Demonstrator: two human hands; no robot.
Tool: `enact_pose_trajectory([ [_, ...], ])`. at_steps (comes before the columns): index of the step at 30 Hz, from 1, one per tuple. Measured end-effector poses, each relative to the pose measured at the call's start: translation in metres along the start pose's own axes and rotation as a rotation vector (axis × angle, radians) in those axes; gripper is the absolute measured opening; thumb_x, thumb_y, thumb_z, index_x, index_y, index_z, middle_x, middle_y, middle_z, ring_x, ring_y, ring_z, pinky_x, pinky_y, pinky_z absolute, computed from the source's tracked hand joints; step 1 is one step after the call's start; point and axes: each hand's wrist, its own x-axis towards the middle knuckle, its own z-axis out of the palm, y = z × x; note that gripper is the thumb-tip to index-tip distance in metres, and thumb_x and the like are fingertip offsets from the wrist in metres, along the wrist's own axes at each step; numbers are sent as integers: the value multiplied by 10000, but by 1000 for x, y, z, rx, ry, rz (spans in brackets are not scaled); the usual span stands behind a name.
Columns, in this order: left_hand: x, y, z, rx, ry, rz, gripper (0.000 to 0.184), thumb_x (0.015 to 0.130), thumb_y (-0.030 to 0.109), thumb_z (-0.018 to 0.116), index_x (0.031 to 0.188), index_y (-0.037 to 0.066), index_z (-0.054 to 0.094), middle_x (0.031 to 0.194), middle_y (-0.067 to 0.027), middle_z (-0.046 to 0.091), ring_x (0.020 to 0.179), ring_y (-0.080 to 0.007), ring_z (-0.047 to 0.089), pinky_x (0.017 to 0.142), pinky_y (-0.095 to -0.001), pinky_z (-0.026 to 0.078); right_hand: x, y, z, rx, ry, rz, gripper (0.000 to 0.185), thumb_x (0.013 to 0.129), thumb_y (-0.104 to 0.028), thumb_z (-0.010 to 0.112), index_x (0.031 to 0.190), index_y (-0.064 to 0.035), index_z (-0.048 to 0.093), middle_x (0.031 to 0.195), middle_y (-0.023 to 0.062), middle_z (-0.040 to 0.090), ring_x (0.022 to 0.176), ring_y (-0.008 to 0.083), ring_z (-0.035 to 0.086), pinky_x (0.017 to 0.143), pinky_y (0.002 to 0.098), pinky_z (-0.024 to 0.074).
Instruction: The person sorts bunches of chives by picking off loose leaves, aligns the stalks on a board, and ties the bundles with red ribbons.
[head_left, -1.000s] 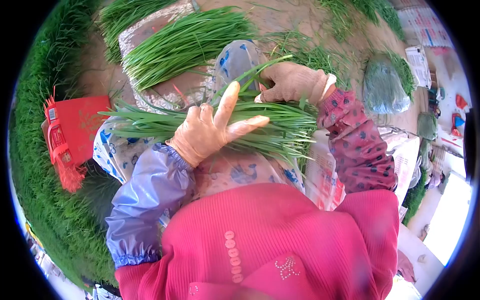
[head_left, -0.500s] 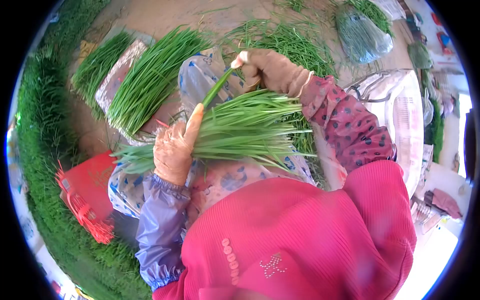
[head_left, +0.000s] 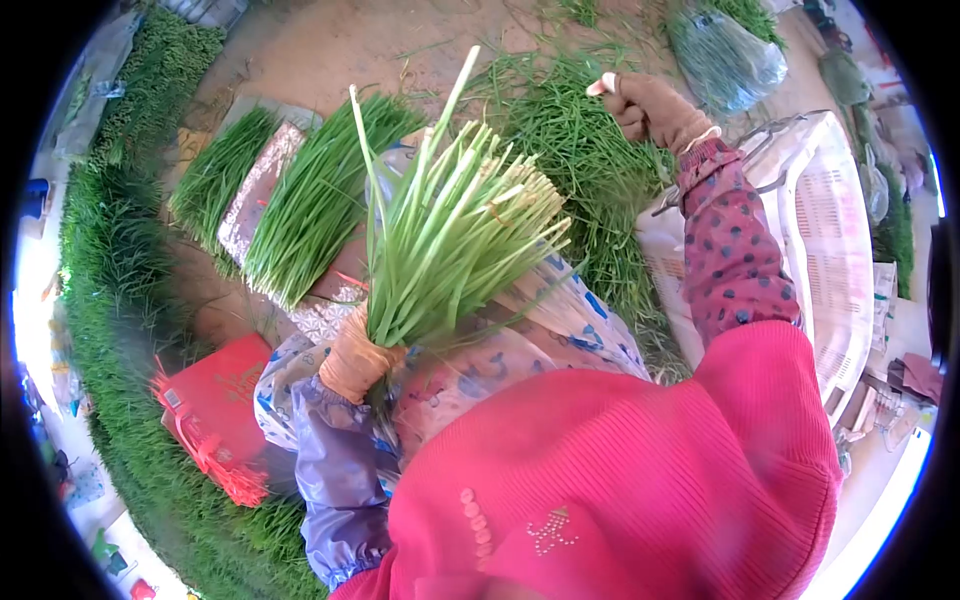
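Observation:
My left hand (head_left: 358, 356), in a light orange glove, is closed round a bunch of long green stalks (head_left: 455, 225). The pale cut ends fan upward and to the right, with two stalks sticking out higher than the rest. Out to the upper right, my right hand (head_left: 648, 108) wears a brown glove with the thumb or a fingertip showing white; its fingers are curled, and whatever they may hold is too small to name. Below that hand lies a loose heap of green leaves (head_left: 570, 130).
Two laid-out green bundles (head_left: 318, 205) rest on a patterned block at the left. Nearby are a red box (head_left: 225, 385) with red ties, a white plastic basket (head_left: 835, 240) at the right, a filled plastic bag (head_left: 725, 65) and a long green pile (head_left: 125, 270).
The bunch has turned from lying flat across my lap to standing with its cut ends up. My right hand has moved up and right, away from my left hand and the bunch.

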Motion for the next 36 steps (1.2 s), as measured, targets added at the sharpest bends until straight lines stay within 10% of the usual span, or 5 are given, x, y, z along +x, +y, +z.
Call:
enact_pose_trajectory([
  [8, 11, 2, 6, -540, -65, -258, 492, 661, -135, 655, 1128, -7, 567, 791, -75, 637, 536, -169, 578, 472, -288, 467, 13, 16, 120, -606, -318, -513, 557, 829, -246, 656, 1315, -6, 526, 943, 54, 626, 713, 130, 548, 639, 304, 505],
  [14, 2, 2, 5, -752, 4, -304, 488, 650, -148, 663, 1108, -12, 565, 773, -101, 632, 506, -176, 566, 433, -291, 436, 33, -1, 89, -14, 305, -302, 289, 907, -118, 599, 1185, -42, 616, 794, 1, 605, 545, 23, 447, 424, 187, 352],
  [24, 10, -14, 5, -619, -114, -243, 433, 660, -135, 668, 1069, -25, 577, 799, -134, 665, 522, -184, 575, 443, -300, 437, 11, -8, 130, -799, -129, -868, 326, 905, -151, 630, 1230, -124, 639, 885, 24, 667, 780, 110, 593, 692, 271, 473],
  [33, 4, -4, 3, -682, -140, -275, 405, 684, -122, 659, 1071, -27, 591, 824, -133, 668, 542, -178, 580, 467, -298, 449, 18, -39, 67, -1105, 829, -390, 371, 912, -329, 551, 1207, -116, 620, 1132, 186, 644, 1066, 336, 605, 962, 445, 453],
  [36, 9, -1, 3, -638, -145, -255, 405, 680, -120, 664, 1067, -22, 593, 814, -126, 666, 544, -175, 579, 472, -299, 451, 12, -27, 65, -1465, 856, -706, 451, 867, -358, 607, 1245, -115, 595, 1304, 193, 559, 1230, 328, 509, 1050, 427, 377],
])
